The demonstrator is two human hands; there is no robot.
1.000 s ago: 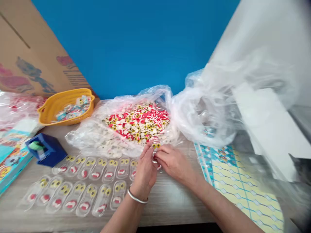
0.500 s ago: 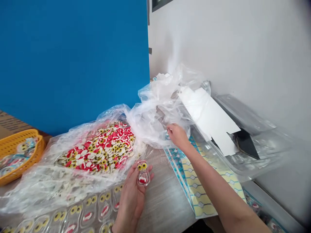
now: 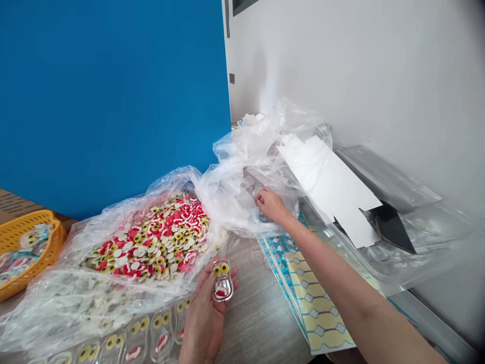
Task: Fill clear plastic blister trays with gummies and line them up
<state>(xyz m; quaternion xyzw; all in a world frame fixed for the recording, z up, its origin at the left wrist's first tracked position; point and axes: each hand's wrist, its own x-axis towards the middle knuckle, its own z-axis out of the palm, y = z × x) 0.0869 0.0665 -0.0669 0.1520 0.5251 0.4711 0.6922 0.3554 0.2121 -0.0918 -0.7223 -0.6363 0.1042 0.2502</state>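
The left hand (image 3: 206, 316) lies palm-up, fingers cradling a clear blister pack (image 3: 222, 281); the right hand (image 3: 270, 203), arm outstretched, seemingly pinches the crumpled plastic bag (image 3: 242, 172).

The scene is evenly and brightly lit by soft, diffuse light, and only faint shadows are cast on the tabletop (image 3: 261, 318). Pale glare is seen on the crumpled clear plastic bag (image 3: 246, 167) and across the white wall (image 3: 379, 65). Wide-angle bending and slight softness are noticed towards the frame edges.
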